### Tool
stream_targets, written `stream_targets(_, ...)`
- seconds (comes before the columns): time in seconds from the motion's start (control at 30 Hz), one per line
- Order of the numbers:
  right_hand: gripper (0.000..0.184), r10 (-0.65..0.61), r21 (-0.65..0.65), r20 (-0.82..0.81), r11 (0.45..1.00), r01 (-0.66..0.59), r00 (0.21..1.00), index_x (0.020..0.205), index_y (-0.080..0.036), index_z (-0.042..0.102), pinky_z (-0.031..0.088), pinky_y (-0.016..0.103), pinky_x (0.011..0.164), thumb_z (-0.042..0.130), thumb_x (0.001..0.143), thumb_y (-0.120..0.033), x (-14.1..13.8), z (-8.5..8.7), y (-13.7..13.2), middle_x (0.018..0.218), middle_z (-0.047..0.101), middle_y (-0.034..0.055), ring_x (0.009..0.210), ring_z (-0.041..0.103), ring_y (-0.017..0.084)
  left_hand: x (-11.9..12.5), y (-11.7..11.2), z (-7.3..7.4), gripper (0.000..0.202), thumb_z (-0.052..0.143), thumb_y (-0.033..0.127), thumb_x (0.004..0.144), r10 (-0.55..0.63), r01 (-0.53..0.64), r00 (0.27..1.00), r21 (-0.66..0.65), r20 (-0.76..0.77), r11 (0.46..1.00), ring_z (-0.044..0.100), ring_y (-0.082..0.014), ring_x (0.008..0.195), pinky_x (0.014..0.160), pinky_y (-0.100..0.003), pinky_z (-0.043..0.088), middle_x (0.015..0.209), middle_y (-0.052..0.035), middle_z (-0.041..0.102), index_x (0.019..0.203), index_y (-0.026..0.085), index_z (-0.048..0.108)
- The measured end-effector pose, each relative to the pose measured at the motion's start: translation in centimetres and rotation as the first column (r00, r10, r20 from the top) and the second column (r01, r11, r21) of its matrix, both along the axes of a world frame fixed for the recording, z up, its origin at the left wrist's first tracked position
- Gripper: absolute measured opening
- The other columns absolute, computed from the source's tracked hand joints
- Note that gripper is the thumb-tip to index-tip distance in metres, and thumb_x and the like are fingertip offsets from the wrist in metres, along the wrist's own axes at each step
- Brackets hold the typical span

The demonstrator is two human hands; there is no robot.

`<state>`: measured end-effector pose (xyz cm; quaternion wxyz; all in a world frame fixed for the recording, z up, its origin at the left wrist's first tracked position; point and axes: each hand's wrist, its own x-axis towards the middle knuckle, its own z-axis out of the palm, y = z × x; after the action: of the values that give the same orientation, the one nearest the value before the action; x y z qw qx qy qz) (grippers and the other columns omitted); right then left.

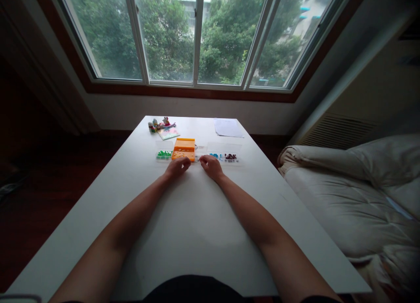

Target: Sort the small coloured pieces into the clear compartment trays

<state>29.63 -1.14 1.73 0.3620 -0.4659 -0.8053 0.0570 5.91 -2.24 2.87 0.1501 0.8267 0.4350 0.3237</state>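
Both my arms reach out over a white table (197, 224). My left hand (177, 166) rests on the table with its fingers curled, just in front of an orange box (184, 149). My right hand (211, 166) lies a little to the right, fingers also curled. A thin thread or wire (195, 161) seems to run between the two hands; it is too small to be sure. Clear trays hold green beads (164, 153) on the left and blue and dark red beads (223, 156) on the right.
Small colourful toys and a card (163, 127) lie at the table's far left, a sheet of paper (227, 127) at the far right. A padded cream sofa (357, 193) stands to the right of the table. Large windows fill the wall ahead.
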Motion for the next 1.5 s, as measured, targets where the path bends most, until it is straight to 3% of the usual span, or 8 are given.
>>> stream_targets(0.17, 0.012, 0.009, 0.004, 0.009, 1.000, -0.009, 1.000, 0.093, -0.020, 0.069, 0.041, 0.029, 0.082, 0.058, 0.090, -0.016, 0.0, -0.1, 0.0, 0.082, 0.066, 0.0026, 0.082, 0.057, 0.019, -1.3, 1.2, -0.7, 0.014, 0.057, 0.026, 0.087, 0.236, -0.218, 0.934, -0.096, 0.268, 0.971, 0.069, -0.0166, 0.077, 0.075, -0.029, 0.053, 0.084, -0.0016, 0.074, 0.098, 0.022, 0.064)
stream_targets(0.37, 0.014, 0.033, -0.005, 0.024, 0.999, -0.033, 0.999, 0.095, -0.020, 0.069, 0.042, 0.030, 0.084, 0.057, 0.090, -0.014, -0.4, 0.2, -0.2, 0.084, 0.067, 0.0030, 0.085, 0.058, 0.019, -2.5, 2.6, -1.6, 0.025, 0.056, 0.030, 0.090, 0.354, -0.254, 0.803, -0.262, 0.480, 0.931, 0.071, -0.0152, 0.070, 0.068, -0.028, 0.057, 0.101, -0.0070, 0.077, 0.111, 0.019, 0.063)
stream_targets(0.5, 0.016, 0.131, -0.027, 0.068, 0.991, -0.130, 0.989, 0.101, -0.022, 0.071, 0.044, 0.032, 0.089, 0.060, 0.092, -0.016, -1.5, 0.3, -0.7, 0.091, 0.068, 0.0039, 0.090, 0.059, 0.020, -2.8, 2.8, -1.8, 0.036, 0.055, 0.028, 0.091, 0.391, -0.274, 0.793, -0.299, 0.468, 0.914, 0.069, -0.0131, 0.063, 0.064, -0.027, 0.056, 0.109, -0.0073, 0.076, 0.125, 0.020, 0.061)
stream_targets(0.77, 0.047, 0.367, -0.070, 0.313, 0.929, -0.364, 0.876, 0.137, -0.030, 0.060, 0.040, 0.042, 0.103, 0.070, 0.091, -0.028, -4.3, 0.2, -2.5, 0.124, 0.063, 0.0087, 0.117, 0.054, 0.027, -3.1, 2.5, -1.5, 0.026, 0.054, 0.022, 0.087, 0.368, -0.322, 0.885, -0.196, 0.286, 0.926, 0.069, -0.0170, 0.073, 0.073, -0.029, 0.054, 0.092, -0.0044, 0.077, 0.104, 0.020, 0.073)
stream_targets(0.9, 0.028, 0.358, -0.076, 0.302, 0.933, -0.352, 0.884, 0.120, -0.029, 0.069, 0.041, 0.039, 0.100, 0.069, 0.091, -0.027, -4.2, 0.4, -2.6, 0.119, 0.064, 0.0072, 0.113, 0.055, 0.025, -3.8, 2.3, -1.0, 0.025, 0.056, 0.024, 0.083, 0.279, -0.259, 0.955, -0.176, 0.103, 0.950, 0.066, -0.0184, 0.072, 0.072, -0.030, 0.051, 0.079, -0.0021, 0.074, 0.097, 0.021, 0.076)
stream_targets(1.0, 0.015, 0.326, -0.047, 0.273, 0.944, -0.326, 0.905, 0.104, -0.025, 0.071, 0.044, 0.036, 0.095, 0.068, 0.090, -0.021, -3.7, 0.4, -2.1, 0.109, 0.066, 0.0064, 0.104, 0.057, 0.023, -4.6, 2.1, -0.3, 0.024, 0.059, 0.029, 0.080, 0.083, -0.075, 0.996, -0.221, 0.029, 0.972, 0.062, -0.0172, 0.070, 0.068, -0.028, 0.048, 0.077, -0.0006, 0.071, 0.095, 0.022, 0.077)
stream_targets(1.13, 0.013, 0.230, -0.021, 0.258, 0.972, -0.233, 0.938, 0.100, -0.024, 0.071, 0.045, 0.034, 0.090, 0.069, 0.088, -0.018, -2.8, 0.1, -1.5, 0.104, 0.066, 0.0062, 0.098, 0.057, 0.022, -5.4, 2.1, 0.5, 0.030, 0.064, 0.034, 0.077, -0.135, 0.139, 0.990, -0.345, 0.036, 0.928, 0.060, -0.0155, 0.071, 0.066, -0.025, 0.046, 0.081, -0.0008, 0.069, 0.102, 0.022, 0.076)
stream_targets(1.5, 0.009, 0.214, -0.035, 0.243, 0.977, -0.212, 0.946, 0.092, -0.022, 0.071, 0.044, 0.030, 0.086, 0.067, 0.088, -0.016, -2.5, 0.2, -1.2, 0.098, 0.067, 0.0054, 0.094, 0.058, 0.020, -4.8, 2.0, 0.8, 0.025, 0.062, 0.032, 0.078, -0.183, 0.150, 0.980, -0.309, -0.080, 0.939, 0.054, -0.0142, 0.070, 0.064, -0.024, 0.041, 0.077, -0.0013, 0.064, 0.093, 0.018, 0.076)
